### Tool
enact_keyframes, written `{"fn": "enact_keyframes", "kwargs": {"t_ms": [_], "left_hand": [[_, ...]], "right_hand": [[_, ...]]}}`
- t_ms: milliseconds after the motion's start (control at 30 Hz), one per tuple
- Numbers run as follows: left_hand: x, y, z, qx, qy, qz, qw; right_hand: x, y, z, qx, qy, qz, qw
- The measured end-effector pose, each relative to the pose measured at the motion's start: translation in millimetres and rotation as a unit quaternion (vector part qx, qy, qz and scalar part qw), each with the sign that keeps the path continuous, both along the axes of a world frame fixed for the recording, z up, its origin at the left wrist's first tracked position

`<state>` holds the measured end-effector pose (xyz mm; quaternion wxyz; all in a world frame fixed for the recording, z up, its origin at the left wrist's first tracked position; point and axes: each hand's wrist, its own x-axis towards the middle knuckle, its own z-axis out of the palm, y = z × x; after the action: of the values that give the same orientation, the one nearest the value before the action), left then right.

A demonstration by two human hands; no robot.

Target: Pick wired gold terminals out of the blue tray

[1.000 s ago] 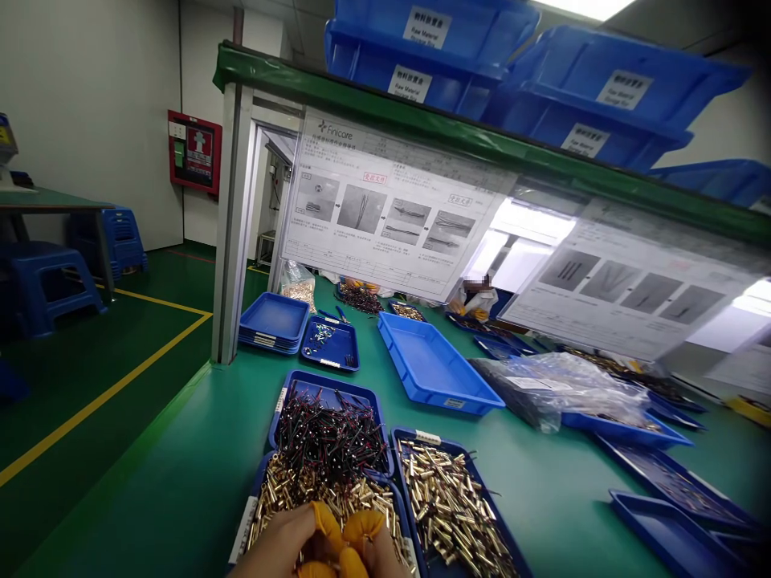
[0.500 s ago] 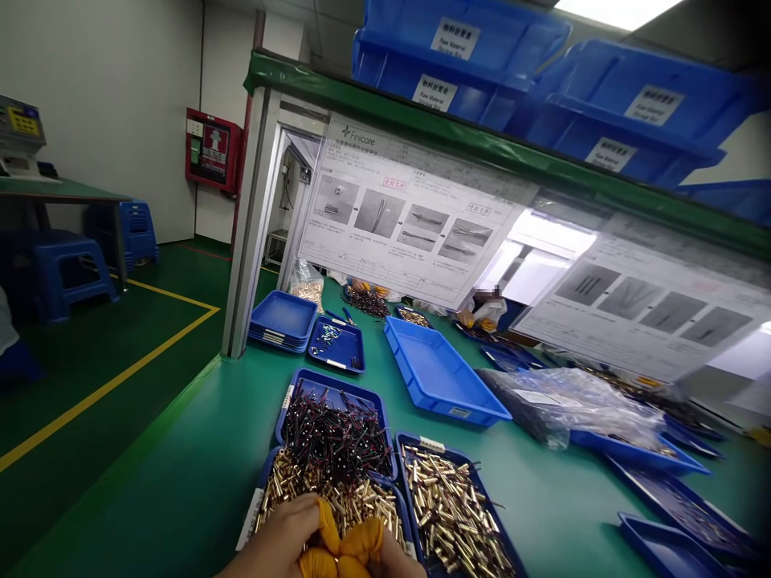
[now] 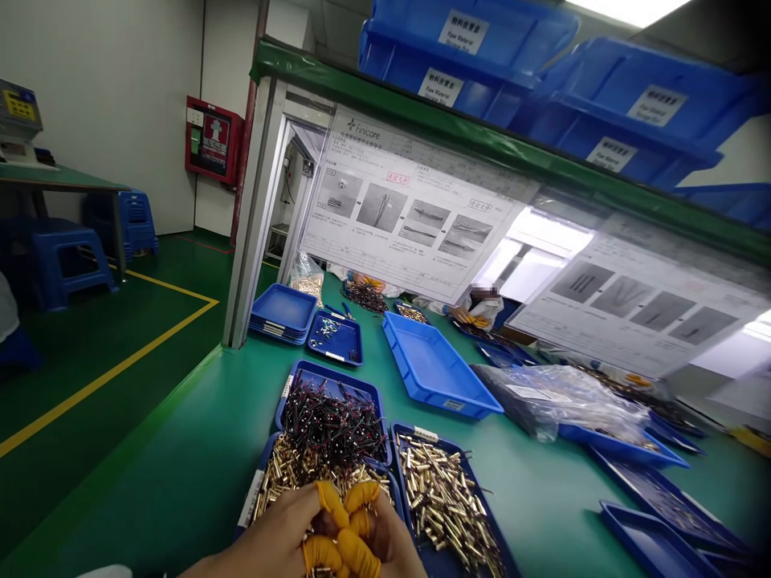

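My left hand (image 3: pixel 295 526) and my right hand (image 3: pixel 385 534), both with yellow finger covers, meet over the lower edge of a blue tray of brass tubes (image 3: pixel 280 474). Their fingers are bent and pressed together at the tips; whatever lies between them is too small to make out. Just beyond, a blue tray holds a heap of dark red-and-black wires (image 3: pixel 334 421). To the right of my hands stands another blue tray with brass tubes (image 3: pixel 442 502), some with thin wires sticking out.
A light blue bin (image 3: pixel 437 365) stands mid-table beside plastic bags (image 3: pixel 560 397). Stacked blue trays (image 3: pixel 283 309) and a small parts tray (image 3: pixel 336 337) are at the far left. Co-workers' gloved hands work across the table. Instruction sheets (image 3: pixel 409 209) hang from a shelf.
My hands have risen slightly in view, and more of my left forearm shows. The fingertips have shifted against each other. The view has moved a little, so the trays appear slightly higher and further left.
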<state>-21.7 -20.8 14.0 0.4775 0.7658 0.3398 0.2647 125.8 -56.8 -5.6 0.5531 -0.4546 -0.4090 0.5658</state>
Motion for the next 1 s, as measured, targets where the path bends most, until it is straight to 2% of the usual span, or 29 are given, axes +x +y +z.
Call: {"fn": "enact_keyframes", "kwargs": {"t_ms": [67, 100, 167, 200, 233, 267, 300, 400, 533, 633, 767, 800, 833, 933, 1000], "left_hand": [[-0.7, -1.5, 1.6, -0.026, 0.018, 0.013, 0.999], [-0.9, -1.9, 1.2, -0.013, 0.025, 0.007, 1.0], [-1.1, -2.6, -0.1, 0.056, 0.049, -0.024, 0.997], [-1.0, -3.1, -0.5, 0.099, 0.069, -0.042, 0.992], [-0.8, -3.7, -0.7, 0.138, 0.094, -0.053, 0.985], [-0.6, -4.4, -0.6, 0.167, 0.121, -0.056, 0.977], [-0.3, -5.0, -0.6, 0.186, 0.147, -0.055, 0.97], [-0.2, -5.5, -2.8, 0.226, 0.194, -0.058, 0.953], [-1.0, -1.0, -12.8, 0.25, 0.167, -0.066, 0.952], [-0.4, 3.3, -16.5, 0.215, 0.124, -0.043, 0.968], [1.5, 6.0, -7.4, 0.118, 0.04, 0.015, 0.992], [1.9, 6.2, -4.4, 0.1, 0.02, 0.029, 0.994], [2.3, 6.4, -1.9, 0.082, 0.003, 0.04, 0.996], [3.4, 7.4, 0.8, 0.018, -0.04, 0.059, 0.997], [4.0, 8.3, 0.1, -0.019, -0.056, 0.073, 0.996]], "right_hand": [[21.4, -6.1, 17.8, 0.003, -0.085, -0.033, 0.996], [37.1, -8.5, 27.8, 0.001, -0.152, -0.065, 0.986], [70.9, -9.6, 46.7, -0.013, -0.318, -0.09, 0.944], [85.0, -8.0, 54.4, 0.001, -0.419, -0.144, 0.896], [94.6, -5.0, 60.1, 0.016, -0.528, -0.186, 0.829], [98.8, -0.7, 63.6, 0.037, -0.618, -0.181, 0.764], [97.3, 4.6, 64.6, 0.075, -0.671, -0.146, 0.723], [68.3, 23.7, 55.9, 0.139, -0.684, -0.065, 0.713], [30.6, 46.3, 37.9, 0.171, -0.703, -0.025, 0.689], [30.6, 50.8, 35.4, 0.185, -0.705, -0.02, 0.685], [43.9, 34.7, 38.8, 0.186, -0.689, -0.07, 0.697], [44.6, 28.1, 37.2, 0.179, -0.672, -0.083, 0.714], [43.4, 21.1, 33.9, 0.169, -0.642, -0.089, 0.743], [29.1, 3.1, 15.9, 0.133, -0.491, -0.072, 0.858], [15.5, -3.9, 2.1, 0.111, -0.419, -0.071, 0.898]]}}
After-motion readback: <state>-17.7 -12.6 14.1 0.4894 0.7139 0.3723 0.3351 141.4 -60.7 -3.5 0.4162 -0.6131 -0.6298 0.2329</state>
